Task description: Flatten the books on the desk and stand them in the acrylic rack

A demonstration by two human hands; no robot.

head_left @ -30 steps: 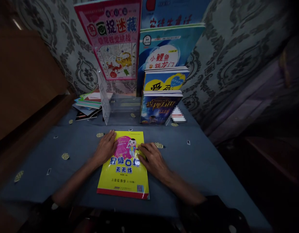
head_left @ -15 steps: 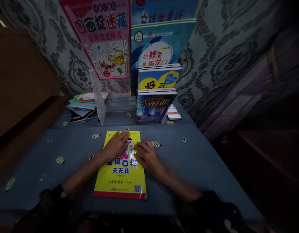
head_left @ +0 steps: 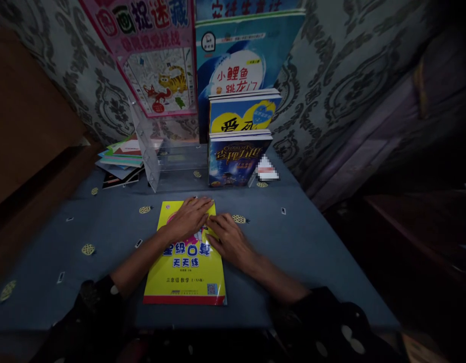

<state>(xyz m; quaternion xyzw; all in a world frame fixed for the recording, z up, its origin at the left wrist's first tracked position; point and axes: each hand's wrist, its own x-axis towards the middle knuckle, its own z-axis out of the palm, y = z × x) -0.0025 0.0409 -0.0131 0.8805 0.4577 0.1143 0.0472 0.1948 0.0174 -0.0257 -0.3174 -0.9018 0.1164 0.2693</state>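
Observation:
A yellow workbook (head_left: 183, 287) with a red strip along its bottom edge lies flat on the blue-grey tablecloth, its cover facing up. My left hand (head_left: 192, 217) rests across the upper part of the cover, fingers stretched toward the top right corner. On the right edge of the workbook lies my right hand (head_left: 228, 237), with its fingertips over the cover and close to the left fingers. Both hands look open and press flat; neither grips the workbook. Part of the cover picture is hidden under them.
Behind stands a clear acrylic book rack (head_left: 147, 151). It holds a pink picture book (head_left: 157, 75), a teal book (head_left: 251, 55), yellow-and-blue books (head_left: 242, 113) and a dark blue book (head_left: 236, 161). Loose booklets (head_left: 123, 159) are stacked at left. A blurred white object (head_left: 268, 169) stands right.
My left hand has slid right across the cover toward its top right corner, nearer my right hand. The right hand stays at the right edge. The whole view has shifted slightly.

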